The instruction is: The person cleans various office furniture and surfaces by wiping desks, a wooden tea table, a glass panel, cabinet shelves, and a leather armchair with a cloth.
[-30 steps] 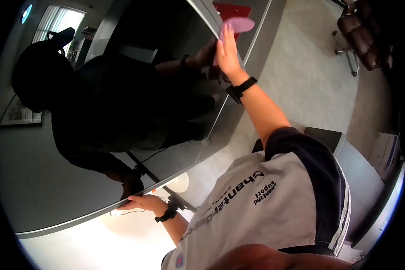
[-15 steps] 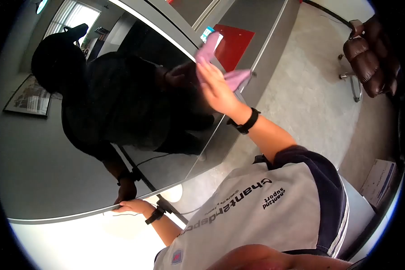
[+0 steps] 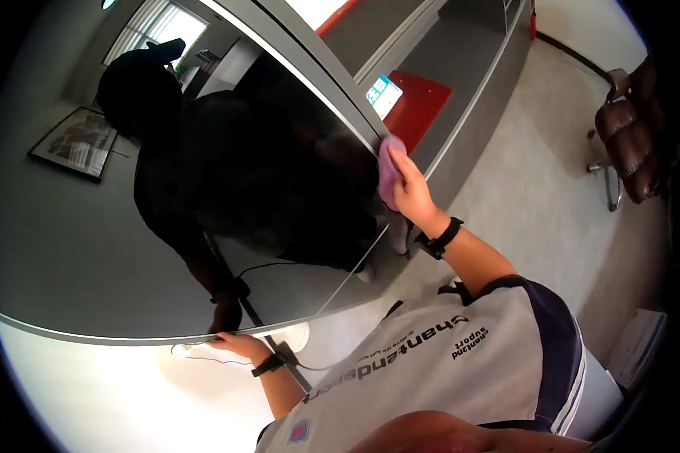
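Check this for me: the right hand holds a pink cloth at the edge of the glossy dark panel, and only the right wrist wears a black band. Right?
Not quite: the left hand has a black band at its wrist too, as the head view shows. The right hand does hold a pink cloth at the glossy dark panel's edge.

From the wearer's head, the single wide view looks forward and down over the shirt point(image 3: 453, 362), close to the glossy dark panel point(image 3: 204, 189).

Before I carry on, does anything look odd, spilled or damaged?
Nothing stands out: no spill or damage shows. The right hand holds a pink cloth beside the glossy dark panel; the left hand is at its lower edge.
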A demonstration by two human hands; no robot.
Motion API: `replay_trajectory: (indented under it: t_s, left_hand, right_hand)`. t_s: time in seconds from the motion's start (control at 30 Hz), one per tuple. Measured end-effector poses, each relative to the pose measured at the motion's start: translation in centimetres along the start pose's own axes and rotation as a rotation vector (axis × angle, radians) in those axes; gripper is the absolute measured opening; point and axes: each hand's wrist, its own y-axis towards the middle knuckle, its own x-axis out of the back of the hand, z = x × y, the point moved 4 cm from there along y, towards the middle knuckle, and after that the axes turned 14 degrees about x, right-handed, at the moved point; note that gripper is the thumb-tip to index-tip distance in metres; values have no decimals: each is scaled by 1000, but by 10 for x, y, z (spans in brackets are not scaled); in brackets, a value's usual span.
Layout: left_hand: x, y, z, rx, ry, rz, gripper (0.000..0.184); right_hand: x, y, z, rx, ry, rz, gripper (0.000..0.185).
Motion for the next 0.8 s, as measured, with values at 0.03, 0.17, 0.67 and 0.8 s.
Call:
replay_trajectory:
  t_s: [0.03, 0.17, 0.67, 0.8]
  left_hand:
    - [-6, -29, -4, 5, 11, 51, 61]
    - [-22, -95, 67, -14, 356, 185, 83]
    - [-220, -295, -117, -934, -16, 1797, 42]
    - [-256, -324, -161, -521, -198, 1815, 50]
  right_hand:
    - [8, 29, 24, 92, 24, -39, 69]
    - [20, 112, 65, 441, -13, -2, 78]
    - [33, 185, 30, 655, -990, 226, 45]
    - [41, 187, 21, 735, -862, 271, 39]
